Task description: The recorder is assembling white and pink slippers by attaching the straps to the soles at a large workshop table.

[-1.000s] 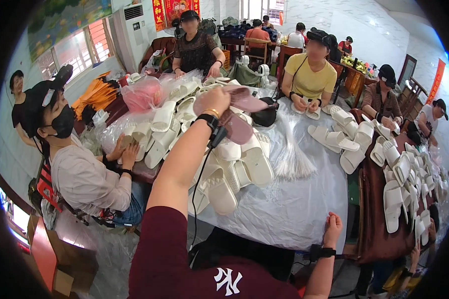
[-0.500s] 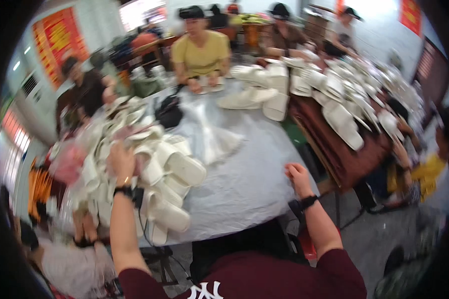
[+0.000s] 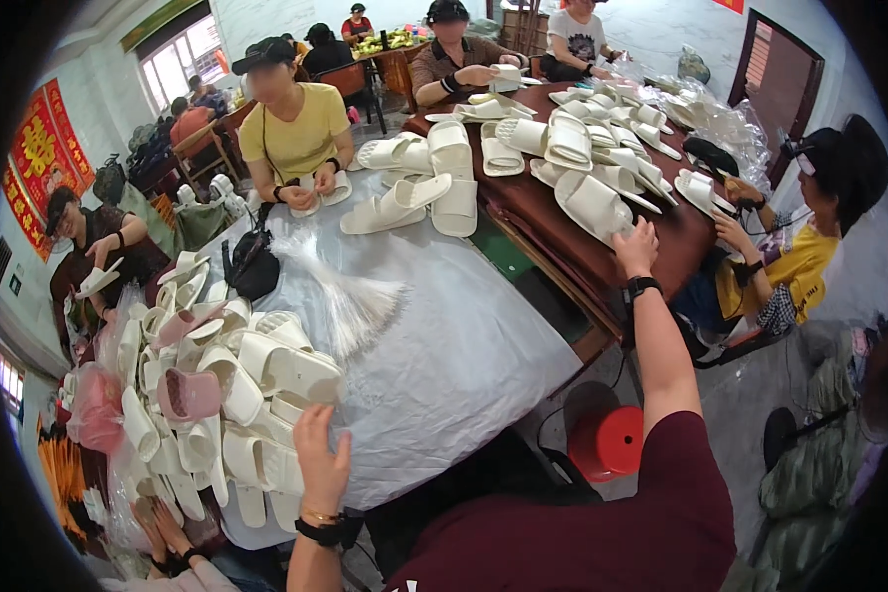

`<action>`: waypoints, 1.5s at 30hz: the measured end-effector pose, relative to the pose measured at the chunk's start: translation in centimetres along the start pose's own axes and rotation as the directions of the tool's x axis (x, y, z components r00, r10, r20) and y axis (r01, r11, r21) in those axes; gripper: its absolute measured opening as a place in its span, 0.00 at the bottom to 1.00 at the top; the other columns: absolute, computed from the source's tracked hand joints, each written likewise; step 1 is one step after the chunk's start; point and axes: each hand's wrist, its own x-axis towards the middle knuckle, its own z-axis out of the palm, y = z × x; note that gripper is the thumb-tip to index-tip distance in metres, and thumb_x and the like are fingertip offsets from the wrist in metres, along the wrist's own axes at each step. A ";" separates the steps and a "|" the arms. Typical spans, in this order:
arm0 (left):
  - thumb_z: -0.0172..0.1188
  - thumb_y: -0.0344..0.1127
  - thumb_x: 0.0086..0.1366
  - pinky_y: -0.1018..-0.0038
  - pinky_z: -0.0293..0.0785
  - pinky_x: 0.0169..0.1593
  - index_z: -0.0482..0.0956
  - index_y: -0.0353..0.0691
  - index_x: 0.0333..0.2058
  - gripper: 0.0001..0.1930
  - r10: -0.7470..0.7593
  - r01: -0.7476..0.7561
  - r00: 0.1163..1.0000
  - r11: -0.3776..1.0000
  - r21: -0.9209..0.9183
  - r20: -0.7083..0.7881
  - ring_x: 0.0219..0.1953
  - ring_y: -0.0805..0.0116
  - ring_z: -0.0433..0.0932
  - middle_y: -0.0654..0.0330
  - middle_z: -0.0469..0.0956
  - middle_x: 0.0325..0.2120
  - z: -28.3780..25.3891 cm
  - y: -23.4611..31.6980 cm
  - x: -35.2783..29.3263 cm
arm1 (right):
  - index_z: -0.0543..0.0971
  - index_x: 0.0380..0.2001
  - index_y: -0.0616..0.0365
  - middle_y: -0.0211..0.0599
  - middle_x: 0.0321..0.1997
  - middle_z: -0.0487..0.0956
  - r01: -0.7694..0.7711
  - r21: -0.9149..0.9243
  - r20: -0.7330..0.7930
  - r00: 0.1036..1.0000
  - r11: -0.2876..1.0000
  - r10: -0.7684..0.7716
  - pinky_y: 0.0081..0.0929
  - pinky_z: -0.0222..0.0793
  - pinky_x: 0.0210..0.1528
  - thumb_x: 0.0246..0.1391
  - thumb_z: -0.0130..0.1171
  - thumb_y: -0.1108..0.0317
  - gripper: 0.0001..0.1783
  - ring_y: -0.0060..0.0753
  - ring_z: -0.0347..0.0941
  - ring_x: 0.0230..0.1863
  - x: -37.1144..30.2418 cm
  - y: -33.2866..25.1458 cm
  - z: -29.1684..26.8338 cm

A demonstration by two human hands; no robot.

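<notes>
My right hand (image 3: pixel 637 251) reaches over the brown-covered table, thumb and fingers at the near end of a white slide slipper (image 3: pixel 587 202). It appears to grip that end, though the fingers partly hide the contact. Above the near edge of the plastic-covered table, my left hand (image 3: pixel 321 462) is held with fingers apart and nothing in it. Just left of it lies a heap of white slippers (image 3: pixel 257 459), with a pink slipper (image 3: pixel 189 395) on top.
Clear plastic bags (image 3: pixel 355 306) and a black bag (image 3: pixel 252 261) lie on the plastic-covered table (image 3: pixel 464 365). More white slippers (image 3: pixel 395 207) lie at its far edge. A red stool (image 3: pixel 605 444) stands below on the right. Co-workers sit around both tables, some handling slippers.
The view has swung right. My right hand has gone from above the plastic-covered table to a slipper on the brown table. My left hand has come off the slipper heap toward me.
</notes>
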 end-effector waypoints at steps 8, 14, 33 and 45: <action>0.62 0.31 0.53 0.59 0.63 0.57 0.74 0.35 0.47 0.20 -0.022 0.040 0.992 0.989 -0.142 0.120 0.52 0.47 0.67 0.47 0.70 0.48 3.5 0.0 -4.4 | 0.74 0.44 0.66 0.55 0.47 0.78 -0.075 0.078 0.475 0.880 0.994 0.029 0.41 0.69 0.51 0.34 0.67 0.39 0.42 0.49 0.75 0.50 1.7 0.4 -1.8; 0.62 0.31 0.53 0.60 0.64 0.56 0.75 0.35 0.45 0.19 -0.033 0.057 0.988 0.987 -0.153 0.151 0.51 0.49 0.68 0.48 0.72 0.46 4.3 0.7 -4.9 | 0.75 0.43 0.63 0.51 0.47 0.76 -0.076 -0.026 0.378 0.922 0.997 0.081 0.39 0.68 0.52 0.41 0.63 0.51 0.30 0.49 0.71 0.52 -0.6 -2.1 -2.9; 0.61 0.34 0.54 0.63 0.67 0.53 0.78 0.38 0.42 0.15 -0.245 0.266 0.955 0.957 -0.119 0.167 0.47 0.51 0.72 0.51 0.75 0.44 2.8 0.8 -11.4 | 0.78 0.40 0.53 0.44 0.44 0.79 0.591 -0.250 0.179 0.806 0.767 -0.564 0.40 0.73 0.48 0.53 0.51 0.64 0.13 0.45 0.76 0.48 7.9 -13.9 7.9; 0.57 0.35 0.58 0.63 0.68 0.52 0.76 0.38 0.43 0.14 -0.268 0.303 0.937 0.943 -0.140 0.223 0.46 0.54 0.72 0.55 0.73 0.43 4.9 -0.3 -12.5 | 0.70 0.54 0.53 0.40 0.52 0.74 0.727 -0.362 0.187 0.670 0.584 -0.718 0.34 0.71 0.50 0.60 0.45 0.65 0.19 0.39 0.71 0.54 19.7 -7.3 20.1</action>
